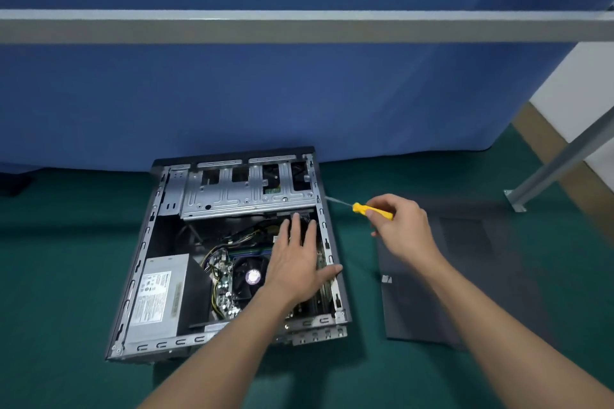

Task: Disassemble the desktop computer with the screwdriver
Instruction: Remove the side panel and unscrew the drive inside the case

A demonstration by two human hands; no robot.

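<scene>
An open desktop computer case (139, 262) lies on its side on the green floor, showing a silver drive cage (246, 191), a power supply (156, 295) and a CPU fan (247, 277). My left hand (295, 262) rests flat inside the case over the motherboard, fingers spread, thumb on the right rim. My right hand (402, 226) is to the right of the case and grips a yellow-handled screwdriver (363, 208). Its thin shaft points left at the case's upper right edge.
The removed dark side panel (465, 276) lies flat on the floor to the right of the case. A blue partition (265, 103) stands just behind the case. A grey metal leg (558, 163) slants down at the far right.
</scene>
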